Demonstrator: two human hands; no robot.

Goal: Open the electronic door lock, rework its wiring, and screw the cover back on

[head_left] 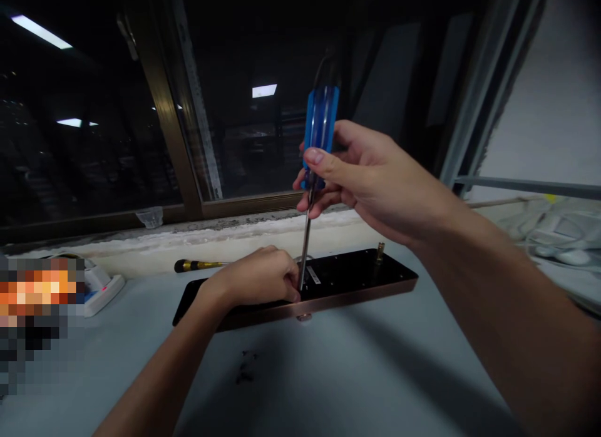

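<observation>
My right hand (347, 168) is closed round the blue handle of a screwdriver (322, 121), held nearly upright. The shaft runs down to the black top of a long, flat device (347, 271) with copper-coloured sides. Beside the screwdriver's tip, my left hand (267, 274) rests on the device with its fingers pinched together; whatever they hold, if anything, is hidden. A brass post (380, 253) stands at the device's right end, and a small label (313, 275) lies near the shaft.
Behind the device lies a yellow-and-black screwdriver (197, 265). Small dark pieces (245, 369) are on the table (375, 374) in front. A white power strip (106, 294) is at left, a clear cup (150, 217) on the sill, and bundled cables (563, 236) at right.
</observation>
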